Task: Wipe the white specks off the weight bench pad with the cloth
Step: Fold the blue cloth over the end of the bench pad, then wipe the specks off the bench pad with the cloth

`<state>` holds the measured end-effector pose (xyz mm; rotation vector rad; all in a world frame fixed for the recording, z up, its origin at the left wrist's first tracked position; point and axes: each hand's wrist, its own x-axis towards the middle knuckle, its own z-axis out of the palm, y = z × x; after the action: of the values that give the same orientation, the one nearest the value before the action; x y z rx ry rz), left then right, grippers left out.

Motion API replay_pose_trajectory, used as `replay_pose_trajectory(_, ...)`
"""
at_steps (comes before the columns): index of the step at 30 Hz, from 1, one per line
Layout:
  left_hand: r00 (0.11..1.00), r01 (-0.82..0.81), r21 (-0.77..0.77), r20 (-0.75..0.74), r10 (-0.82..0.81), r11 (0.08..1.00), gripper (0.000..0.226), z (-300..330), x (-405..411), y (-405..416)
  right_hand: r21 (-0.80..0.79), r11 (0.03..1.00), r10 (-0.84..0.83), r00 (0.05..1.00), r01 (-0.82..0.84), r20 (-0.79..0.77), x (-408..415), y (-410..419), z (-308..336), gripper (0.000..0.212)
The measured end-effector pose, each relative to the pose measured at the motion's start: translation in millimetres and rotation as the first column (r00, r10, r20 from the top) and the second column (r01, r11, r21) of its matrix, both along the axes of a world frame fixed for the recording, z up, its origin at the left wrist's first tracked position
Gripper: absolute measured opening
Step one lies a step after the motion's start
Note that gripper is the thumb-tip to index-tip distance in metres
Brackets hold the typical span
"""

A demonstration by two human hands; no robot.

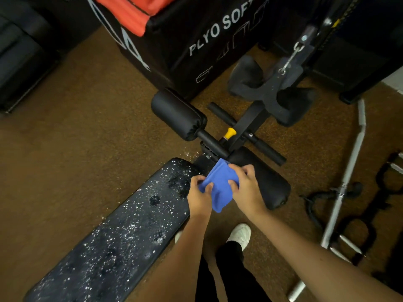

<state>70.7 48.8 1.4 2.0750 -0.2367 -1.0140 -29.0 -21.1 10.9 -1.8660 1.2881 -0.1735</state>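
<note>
Barely begun: specks (130, 232) all over pad (104, 247), a few smeared patches. Cloth (219, 186) bunched above pad's far end, pinched between left hand (199, 194) and right hand (247, 188).

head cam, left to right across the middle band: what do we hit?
speckled bench pad → left hand → blue cloth → right hand → clean seat pad → silver barbell

My arms (305, 243) are bare, no sleeves; I wear black trousers (231, 277) and white shoes (241, 234).
</note>
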Motion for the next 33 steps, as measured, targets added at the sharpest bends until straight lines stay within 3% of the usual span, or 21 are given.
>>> replay_pose_trajectory(6,0.999,0.027,0.135,0.044,-0.033,0.991,0.012,-27.7,32.6,39.7,0.025,0.998,0.058,0.998,-0.058,-0.01,35.4,45.4,-37.9,0.045)
replay_pose_trajectory(12,0.986,0.12,0.176,0.095,-0.139,0.977,0.014,-73.0,56.3,54.1,0.078,0.991,-0.11,0.994,0.11,-0.009,60.2,71.9,-87.6,0.047)
replay_pose_trajectory(17,0.953,0.24,0.186,0.142,-0.268,0.953,0.026,-93.9,68.4,65.1,-0.011,0.969,-0.245,0.969,0.245,0.03,76.4,86.2,-128.3,0.045)
replay_pose_trajectory(21,0.913,0.272,0.167,0.267,-0.309,0.948,0.028,-107.7,75.9,79.5,-0.077,0.985,-0.163,0.974,0.153,-0.155,95.9,109.5,-142.3,0.064)
replay_pose_trajectory(25,0.893,0.272,0.116,0.34,-0.296,0.955,0.026,-116.6,92.8,90.0,-0.146,0.988,-0.097,0.917,0.043,-0.388,117.4,125.1,-142.6,0.086)
replay_pose_trajectory(29,0.876,0.299,0.098,0.367,-0.314,0.949,0.027,-122.5,108.6,99.0,-0.184,0.982,-0.054,0.895,-0.032,-0.443,124.8,133.9,-157.7,0.099)
replay_pose_trajectory(33,0.87,0.292,0.074,0.395,-0.297,0.954,0.029,-124.8,120.7,103.4,-0.23,0.971,-0.053,0.88,-0.065,-0.472,125.6,129.3,-168.5,0.096)
